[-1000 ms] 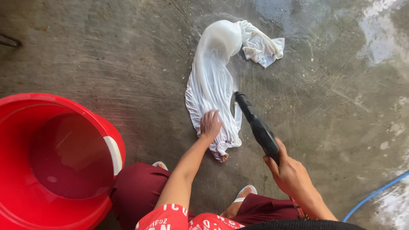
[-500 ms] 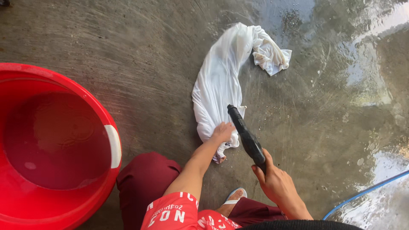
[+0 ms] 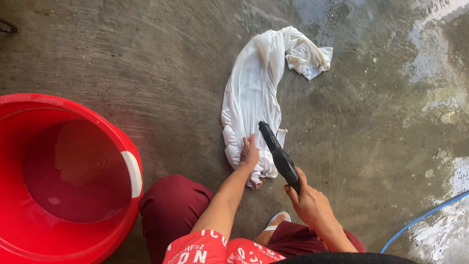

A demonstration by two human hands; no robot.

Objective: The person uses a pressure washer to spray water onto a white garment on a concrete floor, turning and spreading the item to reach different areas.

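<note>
A wet white cloth (image 3: 254, 93) lies stretched out on the concrete floor, its far end bunched to the right. My left hand (image 3: 249, 154) presses flat on the cloth's near end, fingers together. My right hand (image 3: 309, 200) grips a black spray nozzle (image 3: 277, 154) whose tip points at the cloth just right of my left hand. No water jet is visible from the nozzle.
A large red tub (image 3: 128, 146) with water in it stands at the left. A blue hose (image 3: 422, 217) curves along the lower right. The floor (image 3: 371, 127) is wet, with puddles at the right. My knees and a sandalled foot (image 3: 276, 222) are below.
The puffed-up far end of the cloth has gone flat. My left hand slid down to the cloth's near end, and the nozzle moved in closer to it.
</note>
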